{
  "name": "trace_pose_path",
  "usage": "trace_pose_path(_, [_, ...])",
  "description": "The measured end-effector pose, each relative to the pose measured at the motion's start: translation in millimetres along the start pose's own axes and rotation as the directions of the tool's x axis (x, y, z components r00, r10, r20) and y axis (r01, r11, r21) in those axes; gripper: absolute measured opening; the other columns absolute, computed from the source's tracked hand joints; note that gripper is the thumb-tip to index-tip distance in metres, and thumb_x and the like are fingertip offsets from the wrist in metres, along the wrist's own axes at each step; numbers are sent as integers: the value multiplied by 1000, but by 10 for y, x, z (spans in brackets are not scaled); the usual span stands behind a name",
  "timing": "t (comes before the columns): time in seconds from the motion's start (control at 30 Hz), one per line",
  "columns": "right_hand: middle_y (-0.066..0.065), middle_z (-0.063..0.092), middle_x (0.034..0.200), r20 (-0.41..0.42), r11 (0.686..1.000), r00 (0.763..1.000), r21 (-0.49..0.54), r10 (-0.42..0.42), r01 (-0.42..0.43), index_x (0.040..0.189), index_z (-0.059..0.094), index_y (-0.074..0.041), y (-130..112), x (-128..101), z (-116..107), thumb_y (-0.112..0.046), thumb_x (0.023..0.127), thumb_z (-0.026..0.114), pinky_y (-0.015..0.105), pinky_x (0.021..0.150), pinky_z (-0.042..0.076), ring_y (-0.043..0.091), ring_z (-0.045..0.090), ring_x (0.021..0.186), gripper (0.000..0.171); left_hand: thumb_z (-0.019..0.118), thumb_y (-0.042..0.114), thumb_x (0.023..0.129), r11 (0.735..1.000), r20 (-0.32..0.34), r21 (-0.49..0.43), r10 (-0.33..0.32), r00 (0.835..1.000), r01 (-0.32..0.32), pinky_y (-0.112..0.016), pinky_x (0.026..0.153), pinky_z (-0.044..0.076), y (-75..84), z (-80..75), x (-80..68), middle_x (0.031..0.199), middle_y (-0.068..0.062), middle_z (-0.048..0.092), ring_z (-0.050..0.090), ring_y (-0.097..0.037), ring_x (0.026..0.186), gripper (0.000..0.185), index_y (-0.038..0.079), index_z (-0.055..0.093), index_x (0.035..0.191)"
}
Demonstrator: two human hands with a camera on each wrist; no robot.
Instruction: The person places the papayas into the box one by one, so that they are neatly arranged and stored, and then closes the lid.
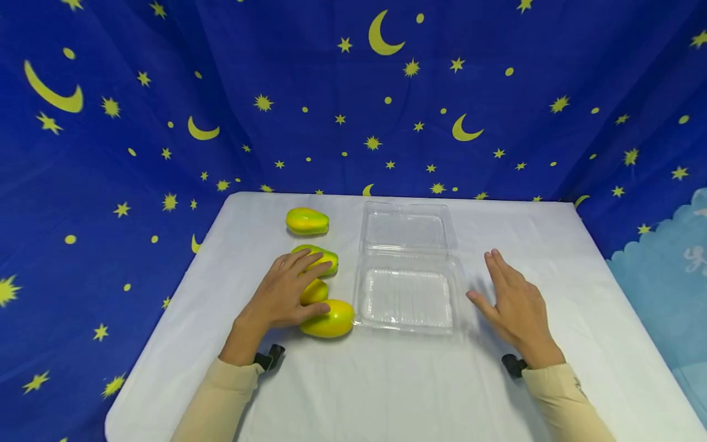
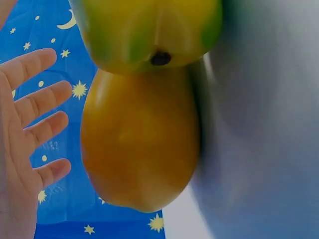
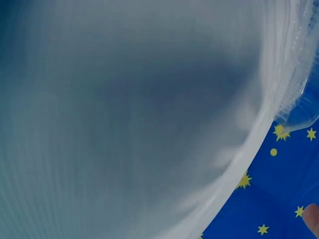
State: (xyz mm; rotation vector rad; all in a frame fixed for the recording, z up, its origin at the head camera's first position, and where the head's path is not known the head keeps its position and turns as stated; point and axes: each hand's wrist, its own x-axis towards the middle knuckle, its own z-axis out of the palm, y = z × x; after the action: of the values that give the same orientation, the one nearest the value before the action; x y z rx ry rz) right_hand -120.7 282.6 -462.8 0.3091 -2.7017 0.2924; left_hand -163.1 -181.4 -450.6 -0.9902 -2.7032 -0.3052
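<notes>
The left hand, fingers spread, could bump and roll the glossy yellow oval fruit; right hand straight-fingered.

- Legible text: no complete word, brand or number can be read.
- Light-blue panel, right side of head view: white script lettering; cut off at the picture edge; one character resembles a "y"; reading uncertain.
- Blue curtain: faint pale marks in left wrist view, possibly characters; illegible.
- Right sleeve: small dark mark near the cuff; too small to read.
</notes>
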Motion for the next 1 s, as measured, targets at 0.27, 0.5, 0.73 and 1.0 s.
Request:
trace_pose_path(0.27, [18, 44, 155, 15, 993, 997, 88, 76, -77, 156, 35, -7, -146, -133, 28, -49, 94, 63, 64, 83, 50, 48, 56, 123, 80, 66, 66, 83, 999, -60, -3, 53, 997, -53, -49, 99, 42, 118, 1, -105, 147, -2, 55, 48, -28, 134, 77, 25, 51, 147])
trace_pose_path(0.5, [16, 44, 156, 57, 978, 992, 173, 110, -118, 156, 34, -9, -277, -203, 83, -48, 94, 64, 63, 90, 50, 45, 54, 127, 79, 69, 64, 83, 998, -73, -44, 46, 996, -49, -42, 91, 45, 174, 8, -267, 137, 2, 62, 55, -21, 117, 71, 24, 58, 140])
trace_pose_path(0.73, [14, 34, 162, 163, 971, 980, 193, 110, -141, 158, 29, -9, -397, -296, 86, -56, 93, 64, 64, 95, 48, 46, 49, 133, 88, 69, 64, 83, 994, -43, -102, 35, 998, -39, -41, 95, 46, 207, 51, -361, 136, 4, 61, 55, -16, 112, 70, 23, 59, 139])
trace_pose_path(1.0, [13, 27, 165, 238, 970, 967, 200, 88, -138, 159, 27, -8, -499, -376, 60, -62, 91, 63, 65, 93, 49, 46, 48, 135, 94, 74, 61, 81, 994, -19, -101, 34, 999, -36, -37, 90, 47, 249, 97, -404, 131, 7, 63, 54, -13, 107, 68, 26, 60, 137])
